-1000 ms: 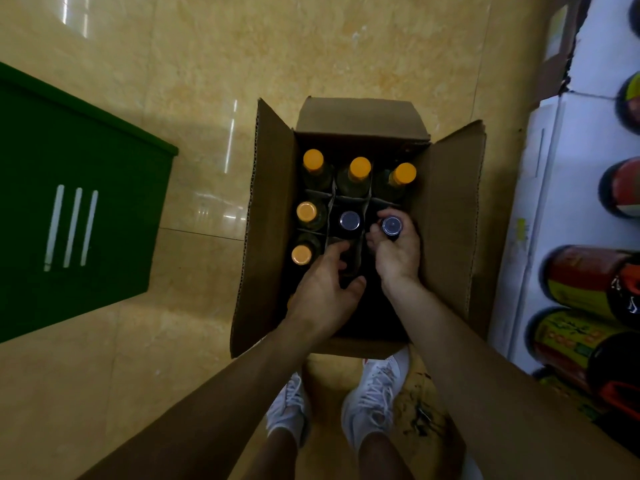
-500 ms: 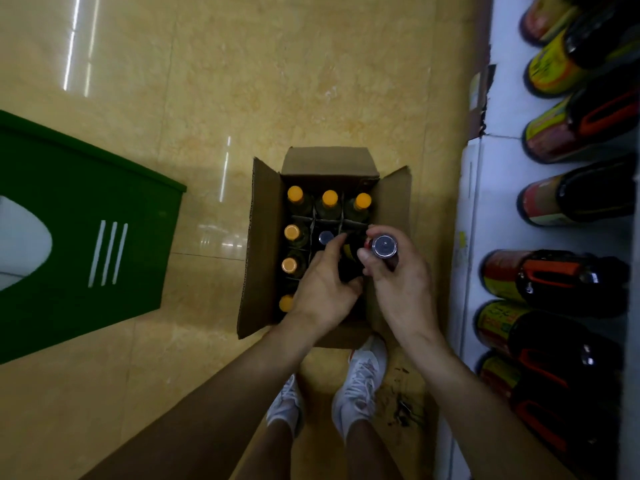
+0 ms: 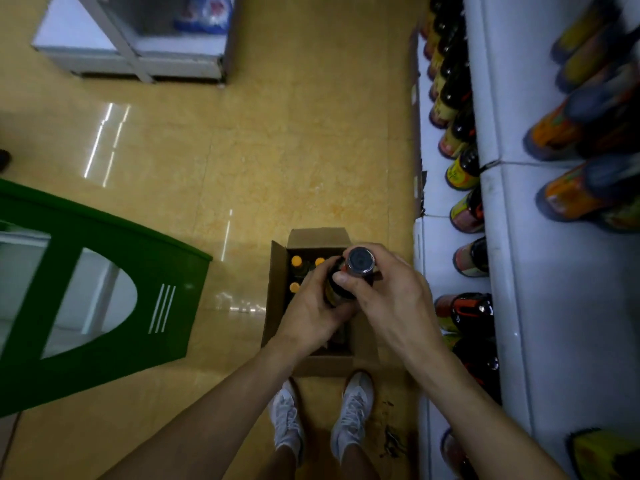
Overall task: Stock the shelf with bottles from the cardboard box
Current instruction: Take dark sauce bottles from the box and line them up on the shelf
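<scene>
While above the cardboard box (image 3: 322, 365), both hands' fingers (image 3: 341, 279) wrap the dark bottle (image 3: 360, 263).

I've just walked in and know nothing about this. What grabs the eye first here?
Two bare hands at the centre: the right hand and left hand together grip a dark bottle with a silvery cap, raised above an open cardboard box on the tan floor. At right, white shelves hold rows of dark bottles; a green stand sits at left.
</scene>
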Tool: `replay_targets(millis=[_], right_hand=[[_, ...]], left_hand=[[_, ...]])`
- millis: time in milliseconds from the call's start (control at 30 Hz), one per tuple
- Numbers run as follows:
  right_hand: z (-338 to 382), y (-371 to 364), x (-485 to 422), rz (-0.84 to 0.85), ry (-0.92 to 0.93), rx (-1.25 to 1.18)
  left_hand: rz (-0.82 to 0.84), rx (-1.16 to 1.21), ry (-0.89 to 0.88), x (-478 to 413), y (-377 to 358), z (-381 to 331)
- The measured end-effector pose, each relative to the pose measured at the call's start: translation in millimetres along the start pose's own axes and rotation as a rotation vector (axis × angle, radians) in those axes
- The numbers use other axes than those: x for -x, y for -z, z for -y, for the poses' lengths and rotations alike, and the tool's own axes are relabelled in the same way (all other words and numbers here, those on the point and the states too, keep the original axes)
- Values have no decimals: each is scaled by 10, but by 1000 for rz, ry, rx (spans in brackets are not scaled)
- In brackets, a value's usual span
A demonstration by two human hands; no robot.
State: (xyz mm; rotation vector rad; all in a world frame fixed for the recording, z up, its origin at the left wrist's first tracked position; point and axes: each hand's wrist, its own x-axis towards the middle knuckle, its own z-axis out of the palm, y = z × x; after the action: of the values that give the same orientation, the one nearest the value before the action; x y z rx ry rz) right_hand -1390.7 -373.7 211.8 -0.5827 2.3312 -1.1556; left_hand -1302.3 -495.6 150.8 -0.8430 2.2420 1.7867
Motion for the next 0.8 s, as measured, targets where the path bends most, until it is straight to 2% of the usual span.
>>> replay_targets(millis=[200, 467, 800], right_hand=[[856, 468, 180, -36, 79, 74], [2024, 1122, 488, -127, 202, 106], [3151, 1742, 821, -254, 333, 103]], left_hand=[[-92, 42, -67, 504, 292, -787], [-106, 71, -236, 1055, 733, -1870], [-107, 50, -454, 1510, 1226, -2855]])
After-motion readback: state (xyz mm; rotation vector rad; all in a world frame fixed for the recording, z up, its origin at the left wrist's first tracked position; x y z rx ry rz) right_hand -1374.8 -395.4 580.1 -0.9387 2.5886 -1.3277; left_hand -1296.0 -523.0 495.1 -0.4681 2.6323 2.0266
